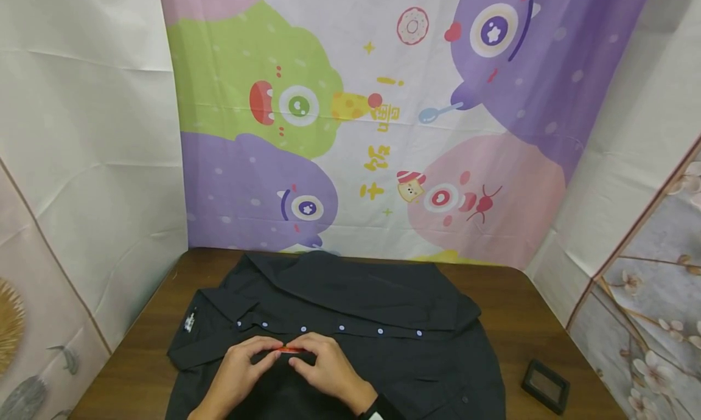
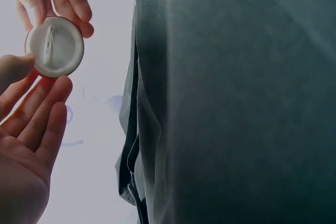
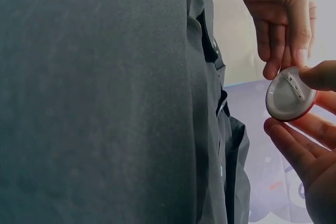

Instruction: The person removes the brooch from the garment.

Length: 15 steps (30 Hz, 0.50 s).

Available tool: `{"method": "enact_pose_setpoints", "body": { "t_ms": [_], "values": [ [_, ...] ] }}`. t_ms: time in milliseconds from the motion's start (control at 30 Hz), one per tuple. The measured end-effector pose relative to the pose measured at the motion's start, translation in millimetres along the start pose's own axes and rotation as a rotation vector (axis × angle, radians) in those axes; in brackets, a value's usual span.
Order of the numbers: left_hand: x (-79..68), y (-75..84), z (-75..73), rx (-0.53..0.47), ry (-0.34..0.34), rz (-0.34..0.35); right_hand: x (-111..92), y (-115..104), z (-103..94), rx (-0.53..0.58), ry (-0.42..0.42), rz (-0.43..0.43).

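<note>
Both hands hold a round pin badge (image 1: 289, 349) between them, over the front of a black button-up shirt (image 1: 378, 365) spread on the table. In the head view only the badge's thin red edge shows. My left hand (image 1: 239, 366) pinches its left side with thumb and fingertips, while my right hand (image 1: 331, 366) pinches the right side. From the left wrist, the badge's pale back (image 2: 65, 51) with a metal safety pin (image 2: 50, 45) is visible. The right wrist view shows that back tilted, the pin (image 3: 293, 85) running diagonally across it.
A row of light buttons (image 1: 342, 327) runs across the shirt, and a white label (image 1: 189, 322) shows at its left. To the right, a small black frame-like box (image 1: 546, 386) lies on the brown wooden table (image 1: 526, 322). Behind hangs a cartoon-printed cloth (image 1: 378, 225).
</note>
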<state>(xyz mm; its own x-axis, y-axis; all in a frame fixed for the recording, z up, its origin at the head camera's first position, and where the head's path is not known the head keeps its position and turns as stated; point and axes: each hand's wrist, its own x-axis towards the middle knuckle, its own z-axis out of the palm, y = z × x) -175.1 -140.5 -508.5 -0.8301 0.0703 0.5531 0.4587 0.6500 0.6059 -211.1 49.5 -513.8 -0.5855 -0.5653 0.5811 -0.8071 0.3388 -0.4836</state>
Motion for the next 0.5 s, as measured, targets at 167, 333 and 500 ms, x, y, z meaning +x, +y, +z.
{"method": "enact_pose_setpoints", "body": {
  "t_ms": [167,333,500],
  "values": [
    [-0.8,-0.7,-0.4,0.002,0.0,-0.007,-0.5,-0.7,0.1,0.021,-0.006,0.009],
    [-1.1,-0.6,-1.4,0.007,0.012,0.008,-0.5,-1.4,0.6,0.052,-0.008,0.03],
    [2.6,0.4,-2.4,0.004,0.019,0.036,3.3,-5.1,-1.8,0.122,0.009,0.071]
  ]
}}
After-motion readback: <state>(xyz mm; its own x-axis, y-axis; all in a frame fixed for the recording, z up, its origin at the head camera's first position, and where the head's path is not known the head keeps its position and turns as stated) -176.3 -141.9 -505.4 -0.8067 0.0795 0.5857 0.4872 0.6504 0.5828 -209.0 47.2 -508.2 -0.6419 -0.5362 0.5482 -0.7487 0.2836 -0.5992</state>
